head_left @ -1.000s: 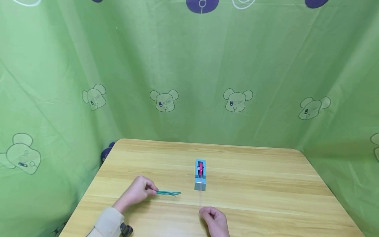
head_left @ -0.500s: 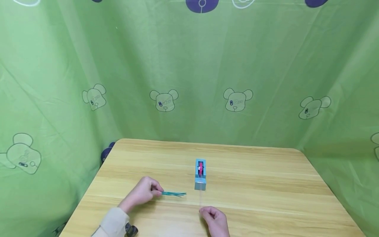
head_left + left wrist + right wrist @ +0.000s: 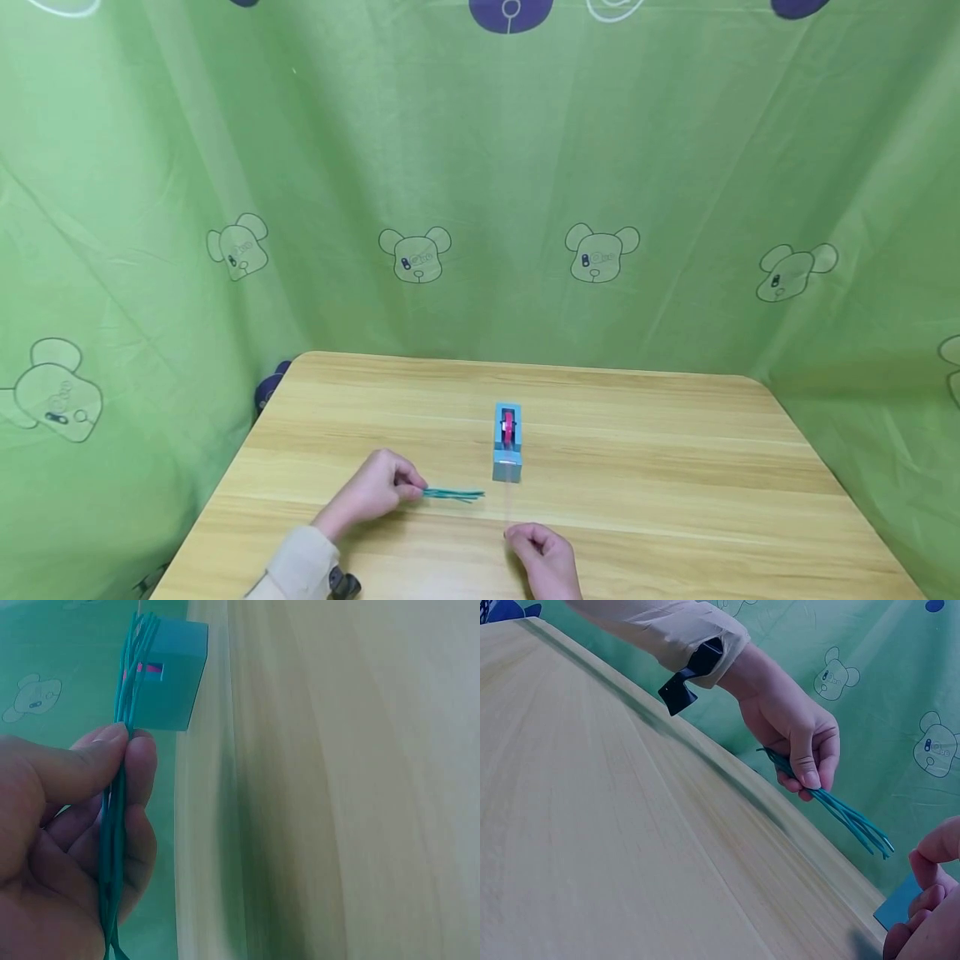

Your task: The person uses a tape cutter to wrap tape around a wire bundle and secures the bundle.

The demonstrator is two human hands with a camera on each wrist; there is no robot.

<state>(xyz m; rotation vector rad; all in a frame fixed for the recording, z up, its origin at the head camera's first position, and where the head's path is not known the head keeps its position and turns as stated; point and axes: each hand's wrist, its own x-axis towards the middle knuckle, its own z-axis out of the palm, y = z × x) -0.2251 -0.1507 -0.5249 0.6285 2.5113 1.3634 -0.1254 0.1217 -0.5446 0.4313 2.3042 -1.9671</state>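
Note:
My left hand (image 3: 378,486) pinches a bundle of thin teal strands (image 3: 453,495) between thumb and fingers. In the left wrist view the strands (image 3: 116,817) run along the palm, their loose ends poking up past the thumb. The blue tape dispenser (image 3: 507,468), with a pink-cored roll (image 3: 507,427), stands mid-table. A clear strip of tape (image 3: 508,504) stretches from its front to my right hand (image 3: 546,558), which pinches the free end. The right wrist view shows the strands (image 3: 851,820) pointing toward the right hand (image 3: 934,892), which partly covers the dispenser (image 3: 897,904).
The wooden table (image 3: 675,467) reaches back to a green curtain (image 3: 510,167) printed with bear heads, which hangs around the sides too. A black camera mount (image 3: 694,675) is strapped on the left sleeve (image 3: 667,634).
My left hand has moved to the right with the teal strands, bringing their tips closer to the tape strip. The right hand and the dispenser have stayed in place.

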